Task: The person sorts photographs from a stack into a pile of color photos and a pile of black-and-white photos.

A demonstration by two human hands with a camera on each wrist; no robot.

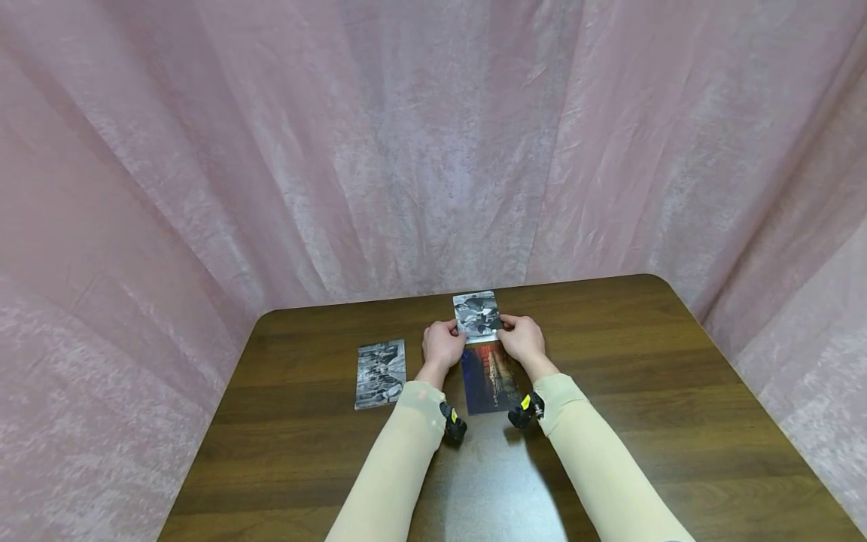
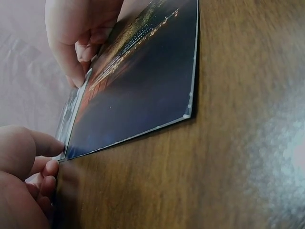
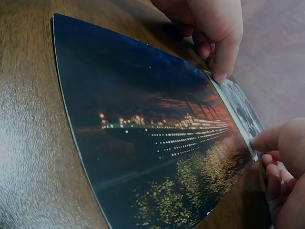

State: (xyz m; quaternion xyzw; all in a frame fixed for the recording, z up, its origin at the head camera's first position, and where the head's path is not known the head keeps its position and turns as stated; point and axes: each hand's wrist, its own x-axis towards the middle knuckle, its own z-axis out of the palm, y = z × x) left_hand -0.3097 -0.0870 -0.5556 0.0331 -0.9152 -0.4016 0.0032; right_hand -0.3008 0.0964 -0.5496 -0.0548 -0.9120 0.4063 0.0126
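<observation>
Left hand (image 1: 443, 344) and right hand (image 1: 522, 338) each pinch a near corner of the black-and-white photo (image 1: 477, 313), which lies flat on the table (image 1: 677, 391) just beyond the ship picture (image 1: 489, 378); light, even fingertip pressure should keep their edges aligned.

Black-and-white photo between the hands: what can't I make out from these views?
- Black-and-white photo: subject too small in head view; both wrist views show only a thin sliver.
- Its near edge: whether it touches the ship picture is unclear.
- Left hand, right hand: fingertips hidden beneath knuckles, head view.
</observation>
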